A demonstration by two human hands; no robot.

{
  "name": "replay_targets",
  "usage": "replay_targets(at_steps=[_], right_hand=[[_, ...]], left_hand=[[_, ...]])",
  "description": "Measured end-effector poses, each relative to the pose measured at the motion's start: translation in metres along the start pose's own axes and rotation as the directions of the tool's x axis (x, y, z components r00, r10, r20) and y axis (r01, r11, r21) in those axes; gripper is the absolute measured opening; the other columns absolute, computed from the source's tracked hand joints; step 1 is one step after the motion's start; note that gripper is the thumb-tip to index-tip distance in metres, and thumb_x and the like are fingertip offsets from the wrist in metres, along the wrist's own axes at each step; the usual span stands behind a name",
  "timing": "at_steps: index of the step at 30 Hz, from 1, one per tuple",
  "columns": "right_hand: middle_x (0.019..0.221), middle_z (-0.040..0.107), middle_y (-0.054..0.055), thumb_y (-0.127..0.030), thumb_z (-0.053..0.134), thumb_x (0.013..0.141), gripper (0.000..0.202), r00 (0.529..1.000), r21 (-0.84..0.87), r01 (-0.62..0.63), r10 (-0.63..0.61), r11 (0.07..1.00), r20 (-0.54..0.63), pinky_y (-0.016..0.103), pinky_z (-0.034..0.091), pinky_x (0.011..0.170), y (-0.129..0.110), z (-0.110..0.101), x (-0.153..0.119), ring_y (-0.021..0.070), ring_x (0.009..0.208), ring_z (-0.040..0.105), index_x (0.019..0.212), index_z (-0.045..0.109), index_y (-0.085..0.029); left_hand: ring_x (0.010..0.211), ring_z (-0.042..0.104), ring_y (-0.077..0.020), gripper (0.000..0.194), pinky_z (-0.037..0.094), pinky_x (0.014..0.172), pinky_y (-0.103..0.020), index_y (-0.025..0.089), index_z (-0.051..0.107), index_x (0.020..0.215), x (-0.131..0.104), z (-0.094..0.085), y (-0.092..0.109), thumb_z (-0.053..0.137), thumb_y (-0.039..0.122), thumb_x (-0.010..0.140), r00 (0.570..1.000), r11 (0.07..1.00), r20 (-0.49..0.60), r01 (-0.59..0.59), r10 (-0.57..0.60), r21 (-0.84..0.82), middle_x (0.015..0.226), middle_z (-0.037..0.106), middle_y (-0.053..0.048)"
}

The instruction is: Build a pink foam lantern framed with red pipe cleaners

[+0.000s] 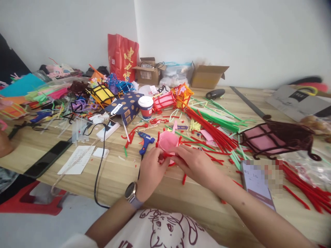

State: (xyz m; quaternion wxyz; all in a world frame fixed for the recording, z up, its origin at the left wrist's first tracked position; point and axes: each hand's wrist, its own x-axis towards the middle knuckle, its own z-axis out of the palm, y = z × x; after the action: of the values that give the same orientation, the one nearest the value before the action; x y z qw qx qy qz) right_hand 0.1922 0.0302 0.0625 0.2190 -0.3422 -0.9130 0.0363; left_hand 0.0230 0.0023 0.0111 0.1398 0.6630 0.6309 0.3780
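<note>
Both my hands are at a small pink lantern (168, 140) edged with red pipe cleaners, close to the table's front. My left hand (154, 165), wearing a watch on its wrist, has its fingers closed on the lantern's near side. Thumb and fingers of my right hand (192, 162) pinch the same near edge from the right. What exactly lies between the fingertips is partly hidden by the hands. A blue hot glue gun (145, 142) lies just left of the lantern. A bundle of red pipe cleaners (212, 129) stretches out to the right behind it.
A phone (257, 186) and a brown-framed lantern (274, 137) lie at right. Left are a dark phone (48, 158), a paper sheet (77, 159) and a power strip (108, 131) with a black cable. A lidded cup (146, 106) stands behind. Another person's arm (4, 144) shows far left.
</note>
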Motion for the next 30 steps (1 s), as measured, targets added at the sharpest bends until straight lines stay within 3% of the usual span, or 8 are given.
replay_targets(at_steps=[3, 7, 10, 14, 19, 24, 28, 30], right_hand=[[0.088, 0.072, 0.007, -0.026, 0.046, 0.099, 0.022, 0.99, -0.068, -0.028, 0.018, 0.997, -0.138, 0.025, 0.047, 0.064, 0.011, -0.022, 0.0, 0.0177, 0.076, 0.068, 0.106, 0.066, -0.019], [0.099, 0.072, 0.01, -0.03, 0.046, 0.099, 0.025, 0.949, -0.269, -0.257, 0.19, 0.928, -0.251, 0.029, 0.046, 0.065, 0.065, -0.038, 0.006, 0.0225, 0.085, 0.068, 0.106, 0.068, -0.02], [0.105, 0.072, 0.013, -0.024, 0.048, 0.098, 0.024, 0.94, -0.369, -0.341, 0.314, 0.865, -0.132, 0.03, 0.043, 0.064, 0.114, -0.027, 0.01, 0.0242, 0.086, 0.067, 0.107, 0.068, -0.015], [0.099, 0.073, 0.013, -0.019, 0.05, 0.097, 0.021, 0.948, -0.39, -0.307, 0.315, 0.868, -0.044, 0.028, 0.041, 0.066, 0.151, -0.006, 0.008, 0.0216, 0.084, 0.065, 0.101, 0.069, -0.013], [0.097, 0.071, 0.015, -0.014, 0.05, 0.094, 0.02, 0.964, -0.389, -0.236, 0.264, 0.89, 0.02, 0.031, 0.038, 0.074, 0.154, 0.003, 0.009, 0.023, 0.088, 0.062, 0.098, 0.07, -0.013], [0.104, 0.069, 0.016, -0.013, 0.05, 0.092, 0.023, 0.983, -0.301, -0.144, 0.172, 0.943, 0.067, 0.037, 0.035, 0.085, 0.149, 0.012, 0.034, 0.0271, 0.098, 0.057, 0.103, 0.071, -0.014], [0.118, 0.065, 0.02, -0.015, 0.05, 0.092, 0.023, 0.99, -0.161, -0.119, 0.129, 0.98, 0.052, 0.044, 0.032, 0.096, 0.134, 0.04, 0.056, 0.0313, 0.112, 0.051, 0.1, 0.072, -0.013], [0.111, 0.068, 0.018, -0.016, 0.05, 0.092, 0.024, 0.991, -0.056, -0.105, 0.109, 0.993, 0.073, 0.042, 0.036, 0.094, 0.119, 0.06, 0.061, 0.0292, 0.107, 0.055, 0.098, 0.072, -0.014]], left_hand=[[0.066, 0.058, -0.0146, 0.017, 0.044, 0.063, -0.026, 0.021, 0.054, 0.073, 0.004, -0.004, -0.001, 0.058, 0.028, 0.087, 1.0, 0.997, -0.02, -0.004, 0.003, -0.078, 0.073, 0.061, 0.001], [0.063, 0.057, -0.0141, 0.016, 0.044, 0.062, -0.026, 0.021, 0.055, 0.072, 0.006, -0.014, -0.005, 0.058, 0.029, 0.086, 0.998, 0.995, -0.057, -0.018, 0.012, -0.101, 0.071, 0.062, 0.001], [0.065, 0.059, -0.0147, 0.015, 0.045, 0.064, -0.026, 0.021, 0.056, 0.074, 0.005, -0.018, -0.01, 0.059, 0.03, 0.086, 0.996, 0.994, -0.079, -0.052, 0.045, -0.094, 0.073, 0.064, 0.0], [0.065, 0.058, -0.0145, 0.014, 0.047, 0.063, -0.026, 0.021, 0.058, 0.076, 0.005, -0.023, -0.014, 0.06, 0.03, 0.087, 0.992, 0.991, -0.115, -0.073, 0.061, -0.109, 0.074, 0.064, 0.0], [0.069, 0.06, -0.0132, 0.011, 0.047, 0.062, -0.023, 0.021, 0.061, 0.078, 0.002, -0.029, -0.017, 0.063, 0.027, 0.086, 0.975, 0.968, -0.161, -0.181, 0.154, -0.171, 0.078, 0.065, 0.0], [0.06, 0.057, -0.0095, 0.011, 0.045, 0.056, -0.019, 0.021, 0.06, 0.076, -0.011, -0.035, -0.015, 0.064, 0.02, 0.086, 0.965, 0.947, -0.168, -0.235, 0.201, -0.218, 0.074, 0.064, 0.002], [0.063, 0.06, -0.0101, 0.01, 0.047, 0.058, -0.019, 0.021, 0.06, 0.077, -0.025, -0.037, -0.015, 0.065, 0.016, 0.085, 0.961, 0.922, -0.143, -0.269, 0.237, -0.278, 0.075, 0.064, 0.001], [0.065, 0.061, -0.0107, 0.009, 0.048, 0.059, -0.019, 0.021, 0.061, 0.079, -0.032, -0.039, -0.019, 0.065, 0.014, 0.084, 0.959, 0.902, -0.145, -0.279, 0.243, -0.329, 0.076, 0.064, 0.001]])
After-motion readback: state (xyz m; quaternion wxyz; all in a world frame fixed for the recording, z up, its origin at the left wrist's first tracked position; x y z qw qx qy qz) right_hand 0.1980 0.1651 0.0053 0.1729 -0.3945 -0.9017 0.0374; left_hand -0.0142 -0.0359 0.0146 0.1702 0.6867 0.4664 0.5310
